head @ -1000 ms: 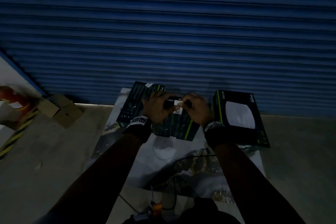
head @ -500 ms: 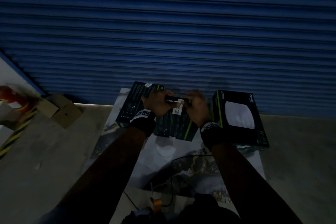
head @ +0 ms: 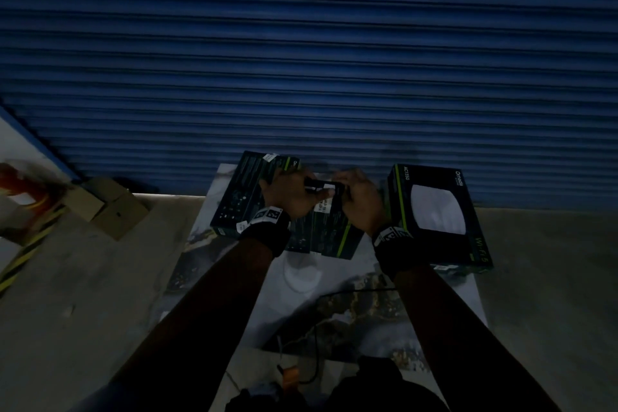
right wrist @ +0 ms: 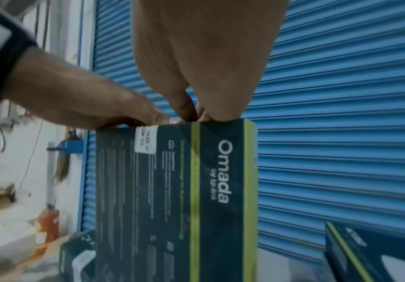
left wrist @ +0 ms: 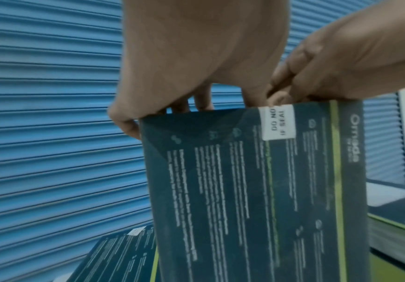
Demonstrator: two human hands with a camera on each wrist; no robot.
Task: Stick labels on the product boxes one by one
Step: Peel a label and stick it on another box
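A dark teal product box (head: 329,231) (left wrist: 256,190) (right wrist: 172,200) stands upright on the table between my hands. A white seal label (head: 326,202) (left wrist: 278,123) (right wrist: 146,139) is folded over its top edge. My left hand (head: 294,191) (left wrist: 196,66) (right wrist: 87,99) grips the top edge left of the label, fingers curled behind the box. My right hand (head: 354,194) (left wrist: 341,63) (right wrist: 203,57) pinches the top edge just right of the label, fingertips close to the left thumb.
One labelled box (head: 240,194) lies flat to the left, and a larger box (head: 434,214) with a white window lies to the right. The marbled table (head: 334,311) carries a black cable (head: 351,291). A blue roller shutter (head: 301,60) stands behind, cardboard (head: 103,207) on the floor left.
Both hands have risen slightly with the box's top edge. The label, held between the hands before, now lies folded over that edge.
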